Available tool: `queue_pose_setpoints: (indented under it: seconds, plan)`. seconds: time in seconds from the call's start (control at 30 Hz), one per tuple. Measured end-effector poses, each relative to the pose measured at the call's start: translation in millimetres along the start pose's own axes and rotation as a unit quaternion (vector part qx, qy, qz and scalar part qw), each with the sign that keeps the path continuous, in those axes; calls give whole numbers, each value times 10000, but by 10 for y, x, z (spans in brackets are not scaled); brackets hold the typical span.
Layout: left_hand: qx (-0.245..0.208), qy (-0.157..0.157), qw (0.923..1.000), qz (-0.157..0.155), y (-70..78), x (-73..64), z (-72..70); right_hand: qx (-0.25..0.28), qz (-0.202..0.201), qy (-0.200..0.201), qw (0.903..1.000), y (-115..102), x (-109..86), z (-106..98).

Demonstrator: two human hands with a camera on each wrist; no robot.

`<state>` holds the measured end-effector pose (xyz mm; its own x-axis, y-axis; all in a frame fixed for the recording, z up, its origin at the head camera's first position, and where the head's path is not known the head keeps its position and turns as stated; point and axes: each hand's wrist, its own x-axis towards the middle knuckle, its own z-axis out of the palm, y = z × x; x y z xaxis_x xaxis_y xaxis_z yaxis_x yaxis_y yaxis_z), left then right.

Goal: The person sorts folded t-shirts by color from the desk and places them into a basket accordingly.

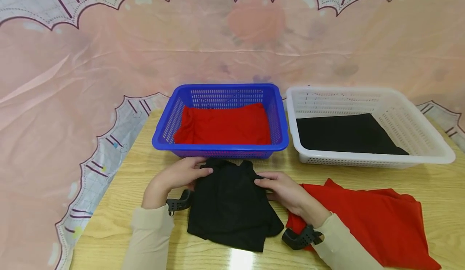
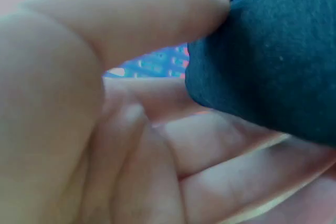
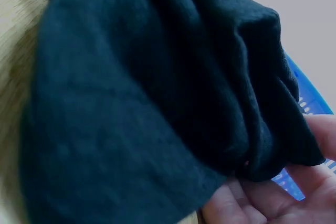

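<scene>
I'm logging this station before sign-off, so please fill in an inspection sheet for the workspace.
Surface: wood-grain table, glare at its near edge.
Job's things: black cloth between the hands; blue basket holding a red cloth; white basket holding a second black cloth; second red cloth spread on the table, partly under the right forearm.
Clutter: nothing seen.
Left hand: pinches the black cloth's far left corner, thumb on top.
Right hand: pinches the same cloth's right edge, near its far end.
Cables: nothing seen.
Surroundings: creased peach sheet with a scalloped pattern behind the table.
</scene>
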<state>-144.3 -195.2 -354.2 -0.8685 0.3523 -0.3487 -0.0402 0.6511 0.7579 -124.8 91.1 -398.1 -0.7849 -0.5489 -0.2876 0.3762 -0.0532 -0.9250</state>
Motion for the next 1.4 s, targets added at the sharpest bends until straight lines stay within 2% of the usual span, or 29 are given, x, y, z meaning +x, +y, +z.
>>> queue_pose_setpoints:
  seconds: [0.3,0.6,0.83,0.9,1.0,1.13,1.23,1.4]
  plan:
    - [72,-153,9998,41,47,33,51,-101,-97,-254,9996,-2,0,1]
    - [34,44,9990,445,14,66,37,853,19,-638,9943,-27,9,10]
    - [145,273,9956,881,-1,71,3,475,150,-798,9956,-61,16,22]
    - [-7,195,9963,834,3,65,-4,468,177,-831,9953,-66,10,21]
    - [-385,-90,9968,693,16,57,-5,417,197,-921,9947,-70,-8,19]
    - [-794,-403,9938,671,25,60,13,321,234,-1006,9941,-80,-43,12]
    - [-855,-399,9933,661,32,60,22,492,219,-1035,9932,-90,-63,-4]
    - [-716,-324,9947,661,86,27,3,1185,67,-1157,9862,-111,-83,-1]
